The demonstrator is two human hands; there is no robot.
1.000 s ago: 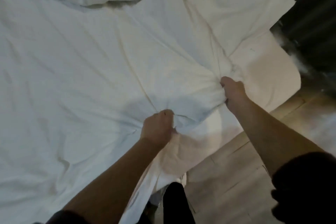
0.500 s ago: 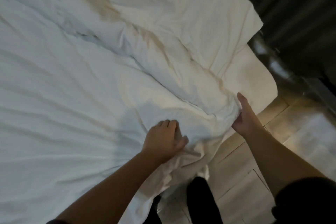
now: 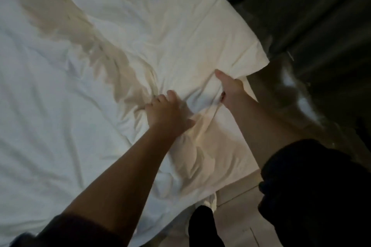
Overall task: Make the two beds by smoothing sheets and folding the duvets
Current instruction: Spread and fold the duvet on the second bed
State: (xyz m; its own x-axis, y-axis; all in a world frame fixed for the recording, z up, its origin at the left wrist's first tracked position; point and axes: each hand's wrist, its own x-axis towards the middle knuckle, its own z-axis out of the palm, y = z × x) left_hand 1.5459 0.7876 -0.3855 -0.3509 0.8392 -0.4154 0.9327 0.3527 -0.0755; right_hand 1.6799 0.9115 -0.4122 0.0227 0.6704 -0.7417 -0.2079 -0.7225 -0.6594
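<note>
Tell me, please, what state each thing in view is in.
duvet: creased, one layer folded over.
sheet: spread flat, wrinkled.
left hand: grips bunched duvet.
right hand: pinches the duvet's edge, thumb on top.

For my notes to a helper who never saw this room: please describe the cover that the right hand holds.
A wide bed sheet fills the left of the view. Over its right part, beside the dark curtain, lies the duvet, whose near edge the right hand grips. It looks cream and puffy, the flat sheet bluish white.
</note>
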